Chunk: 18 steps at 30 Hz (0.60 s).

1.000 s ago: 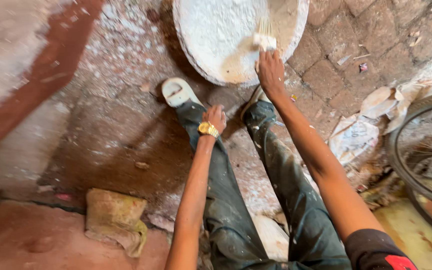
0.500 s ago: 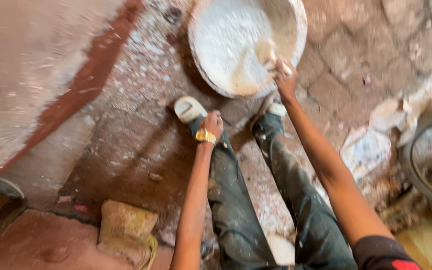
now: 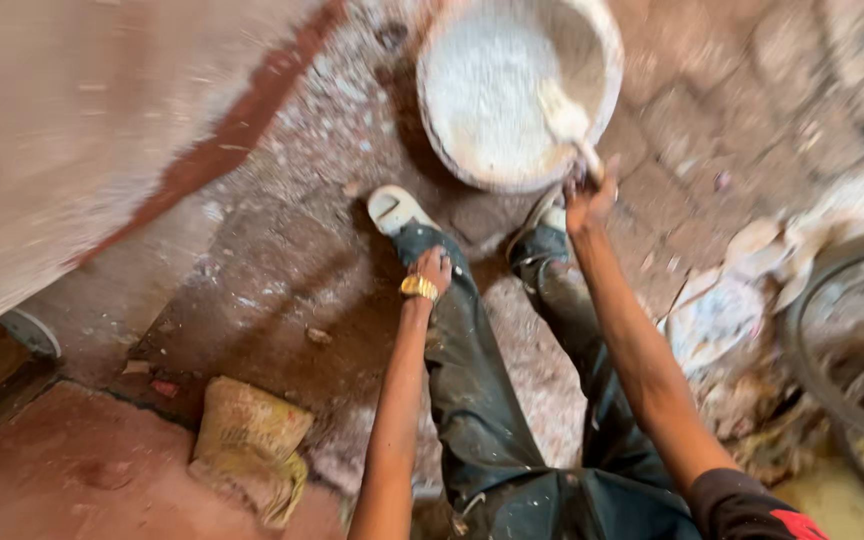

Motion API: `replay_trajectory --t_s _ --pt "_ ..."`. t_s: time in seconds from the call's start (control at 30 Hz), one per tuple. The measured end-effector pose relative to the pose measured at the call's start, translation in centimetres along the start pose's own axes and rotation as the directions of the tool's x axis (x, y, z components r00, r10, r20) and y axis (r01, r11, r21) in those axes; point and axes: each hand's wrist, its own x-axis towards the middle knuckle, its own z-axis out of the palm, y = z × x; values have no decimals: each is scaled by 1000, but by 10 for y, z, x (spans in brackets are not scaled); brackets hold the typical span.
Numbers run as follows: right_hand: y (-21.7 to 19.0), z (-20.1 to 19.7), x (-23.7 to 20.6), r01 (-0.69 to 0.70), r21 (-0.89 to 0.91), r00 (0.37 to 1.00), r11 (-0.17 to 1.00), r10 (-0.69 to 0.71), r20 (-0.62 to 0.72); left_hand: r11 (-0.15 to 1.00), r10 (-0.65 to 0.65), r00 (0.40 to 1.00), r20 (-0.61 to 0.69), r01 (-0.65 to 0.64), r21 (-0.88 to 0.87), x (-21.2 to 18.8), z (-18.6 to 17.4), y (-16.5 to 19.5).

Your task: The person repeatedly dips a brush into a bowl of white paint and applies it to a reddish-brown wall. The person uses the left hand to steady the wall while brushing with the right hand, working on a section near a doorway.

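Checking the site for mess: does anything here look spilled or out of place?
Yes. White splatter is spread over the stone floor left of the pan of white mix, and crumpled paper scraps litter the ground to the right. The right hand grips a brush dipped in the pan.

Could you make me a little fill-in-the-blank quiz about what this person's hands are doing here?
1. The right hand holds a brush dipped into a round ____ of white paste.
2. The left hand rests on the person's own ____.
3. On the left wrist sits a ____-coloured watch.

Missing words: basin; leg; gold
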Motion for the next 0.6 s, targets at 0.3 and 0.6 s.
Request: replay_trajectory --t_s 0.3,0.6 --pt "-81 88 -120 2 17 993 1000 -3 115 993 -41 940 -338 0 -120 -110 -113 50" --pt "-135 144 -171 -104 -60 953 993 117 280 846 -189 761 -620 -195 -497 -197 -171 86"
